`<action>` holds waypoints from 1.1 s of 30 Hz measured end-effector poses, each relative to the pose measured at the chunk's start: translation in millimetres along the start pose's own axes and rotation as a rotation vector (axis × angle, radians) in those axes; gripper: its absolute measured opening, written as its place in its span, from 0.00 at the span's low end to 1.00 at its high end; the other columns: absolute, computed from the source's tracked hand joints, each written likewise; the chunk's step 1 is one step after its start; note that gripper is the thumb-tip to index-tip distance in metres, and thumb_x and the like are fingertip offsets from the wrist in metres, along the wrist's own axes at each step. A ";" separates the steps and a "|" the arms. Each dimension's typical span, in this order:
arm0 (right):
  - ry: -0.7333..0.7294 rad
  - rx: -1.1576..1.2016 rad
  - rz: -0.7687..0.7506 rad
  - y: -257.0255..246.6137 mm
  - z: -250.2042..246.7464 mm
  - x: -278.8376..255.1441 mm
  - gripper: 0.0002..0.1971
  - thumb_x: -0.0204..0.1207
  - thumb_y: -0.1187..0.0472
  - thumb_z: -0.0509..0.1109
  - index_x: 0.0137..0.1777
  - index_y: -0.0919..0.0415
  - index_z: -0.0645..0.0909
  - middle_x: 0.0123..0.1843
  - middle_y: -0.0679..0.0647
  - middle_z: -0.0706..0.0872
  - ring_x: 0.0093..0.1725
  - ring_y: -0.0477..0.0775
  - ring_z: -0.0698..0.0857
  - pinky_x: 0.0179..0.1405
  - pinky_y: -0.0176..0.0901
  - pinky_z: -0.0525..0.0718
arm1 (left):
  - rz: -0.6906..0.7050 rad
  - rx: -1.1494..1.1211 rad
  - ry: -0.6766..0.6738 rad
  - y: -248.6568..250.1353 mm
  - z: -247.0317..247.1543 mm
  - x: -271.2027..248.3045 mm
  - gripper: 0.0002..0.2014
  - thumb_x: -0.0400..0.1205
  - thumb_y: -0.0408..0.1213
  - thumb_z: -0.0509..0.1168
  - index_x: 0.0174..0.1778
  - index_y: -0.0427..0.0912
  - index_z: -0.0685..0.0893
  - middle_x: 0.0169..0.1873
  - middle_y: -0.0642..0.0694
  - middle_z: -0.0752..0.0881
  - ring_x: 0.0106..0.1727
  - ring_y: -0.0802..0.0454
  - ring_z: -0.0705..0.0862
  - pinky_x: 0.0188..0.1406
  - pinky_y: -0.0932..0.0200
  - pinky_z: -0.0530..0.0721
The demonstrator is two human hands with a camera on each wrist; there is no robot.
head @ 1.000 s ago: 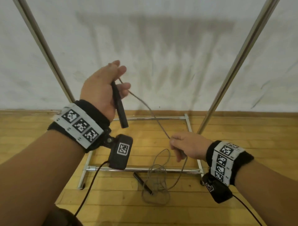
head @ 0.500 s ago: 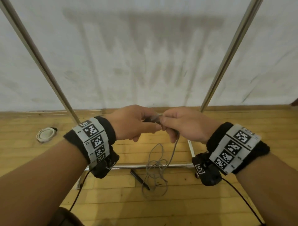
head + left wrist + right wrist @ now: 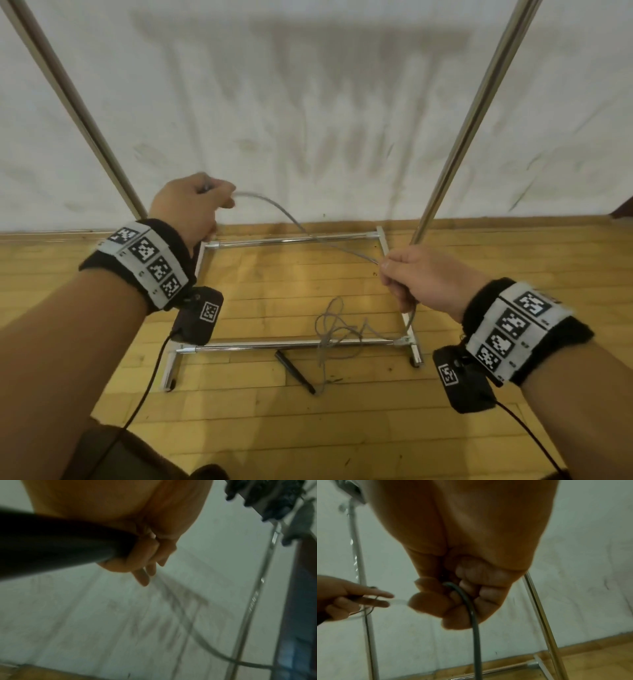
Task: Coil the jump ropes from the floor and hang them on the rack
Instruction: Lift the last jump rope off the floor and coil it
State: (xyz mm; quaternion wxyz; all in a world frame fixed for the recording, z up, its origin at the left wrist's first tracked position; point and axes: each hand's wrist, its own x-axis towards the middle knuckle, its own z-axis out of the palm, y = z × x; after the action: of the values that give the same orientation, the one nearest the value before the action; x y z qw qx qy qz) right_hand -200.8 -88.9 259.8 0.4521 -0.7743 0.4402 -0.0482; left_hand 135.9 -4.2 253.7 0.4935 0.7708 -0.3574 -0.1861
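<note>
A thin grey jump rope (image 3: 298, 226) stretches between my two hands above the rack's base. My left hand (image 3: 195, 205), raised at the left, grips one black handle (image 3: 56, 543) together with the rope's end. My right hand (image 3: 411, 277), lower at the right, is curled round the rope (image 3: 471, 609), which drops from it to the floor. The loose remainder (image 3: 337, 329) lies tangled over the rack's front bar, and the other black handle (image 3: 294, 370) lies on the floor in front of it. The rack's top bar is out of view.
The metal rack has two slanting uprights (image 3: 479, 113) and a rectangular base frame (image 3: 291, 344) on the wooden floor, right before a white wall (image 3: 308, 102). Black cables (image 3: 147, 387) hang from both wrist cameras.
My hands were together at the middle half a second ago; now they have drawn apart, left hand up and left, right hand down and right, stretching a length of rope between them.
</note>
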 end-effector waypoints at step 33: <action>-0.069 0.040 -0.059 25.3 -28.8 45.6 0.15 0.92 0.60 0.58 0.46 0.64 0.80 0.31 0.57 0.82 0.32 0.55 0.86 0.44 0.53 0.86 | 0.029 -0.337 0.015 22.6 23.8 3.0 0.13 0.74 0.54 0.76 0.27 0.54 0.87 0.29 0.50 0.78 0.23 0.54 0.70 0.24 0.57 0.70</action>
State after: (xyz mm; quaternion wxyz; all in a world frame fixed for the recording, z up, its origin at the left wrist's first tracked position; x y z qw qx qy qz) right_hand -202.9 -146.0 243.1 0.4807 -0.7790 0.4002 -0.0437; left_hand 114.4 -27.1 263.5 0.6212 0.6732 -0.3283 -0.2306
